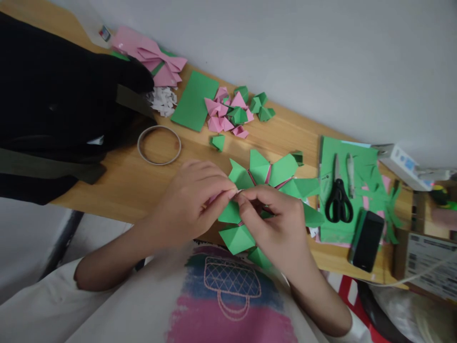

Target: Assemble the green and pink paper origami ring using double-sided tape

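Green-petalled ring (259, 167) of folded paper, pink showing between its petals, sits at the counter's (121, 200) near edge, partly covered by the right hand (276, 212). That hand's grip pinches a tiny pale piece (238, 191) (mostly hidden, so hard to name), and the left hand (196, 200) has its grip closed on it too, fingertips almost meeting. Beyond the ring lie pink and green folded pieces (217, 108); black-handled scissors (339, 202) rest on green sheets (328, 162) to the right, near a phone (366, 240).
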